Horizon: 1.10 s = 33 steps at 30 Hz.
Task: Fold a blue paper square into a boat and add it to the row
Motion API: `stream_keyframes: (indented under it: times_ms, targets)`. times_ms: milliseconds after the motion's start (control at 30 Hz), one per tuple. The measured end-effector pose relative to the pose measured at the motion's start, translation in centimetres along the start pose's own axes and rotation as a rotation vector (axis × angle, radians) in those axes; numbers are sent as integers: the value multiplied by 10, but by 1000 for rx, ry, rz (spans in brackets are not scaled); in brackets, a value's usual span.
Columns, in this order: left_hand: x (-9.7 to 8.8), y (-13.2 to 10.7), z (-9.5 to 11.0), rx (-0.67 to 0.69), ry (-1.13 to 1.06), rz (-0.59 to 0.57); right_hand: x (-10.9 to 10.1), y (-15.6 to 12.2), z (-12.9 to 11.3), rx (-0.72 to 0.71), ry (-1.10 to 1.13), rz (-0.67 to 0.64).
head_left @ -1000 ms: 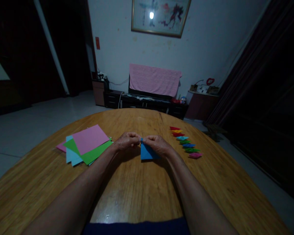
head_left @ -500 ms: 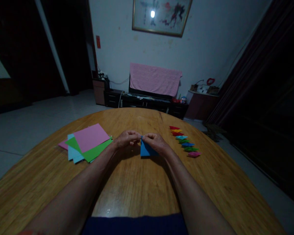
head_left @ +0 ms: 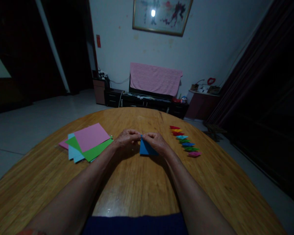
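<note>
A piece of blue paper point(head_left: 147, 149), folded at its upper part, is held over the middle of the table. My left hand point(head_left: 127, 137) pinches its top left corner with thumb and fingertips. Across from it, my right hand point(head_left: 156, 142) grips the upper edge and covers the paper's right side. The two sets of fingertips nearly meet at that top corner; the exact fold between them is too small to make out. Loose sheets of pink paper point(head_left: 91, 137), green paper point(head_left: 98, 150) and light blue paper point(head_left: 73, 150) lie overlapping left of my left hand.
Right of my right hand runs a row of several small folded paper boats, from a red boat point(head_left: 174, 127) at the far end to a pink boat point(head_left: 194, 154) nearest me. All rest on a round wooden table point(head_left: 137, 189). Beyond stands a cabinet with a pink cloth point(head_left: 155, 78) above it.
The blue paper's lower edge has risen very slightly. Both hands keep their pinch in nearly the same place; the sheets and the boats stay put.
</note>
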<state>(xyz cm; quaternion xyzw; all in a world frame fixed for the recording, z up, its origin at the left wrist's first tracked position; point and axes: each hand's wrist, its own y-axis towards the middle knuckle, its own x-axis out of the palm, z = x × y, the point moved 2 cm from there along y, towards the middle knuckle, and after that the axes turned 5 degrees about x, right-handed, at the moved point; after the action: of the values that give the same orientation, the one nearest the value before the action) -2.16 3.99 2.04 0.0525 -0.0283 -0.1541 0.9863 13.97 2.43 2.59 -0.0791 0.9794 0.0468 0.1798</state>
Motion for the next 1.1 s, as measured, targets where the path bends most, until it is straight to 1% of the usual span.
stream_keyframes:
  times_ms: [133,333,500,667,900,1100]
  targets:
    - [2,-2,2,-25,-9,3,-1,-1,-1,-6,5,-5]
    - [6,-7,6,-41,-46,40,-1,0,0,-3,22,11]
    - [7,-7,5,-17,-55,0,0,1,1,11,68,3]
    - [4,-3,4,16,7,-48,-1,-1,-2,4,71,27]
    - [7,-4,6,-3,-23,7,-2,-2,-2,29,85,29]
    - [7,-4,9,-14,-22,14,-1,-1,0,30,114,17]
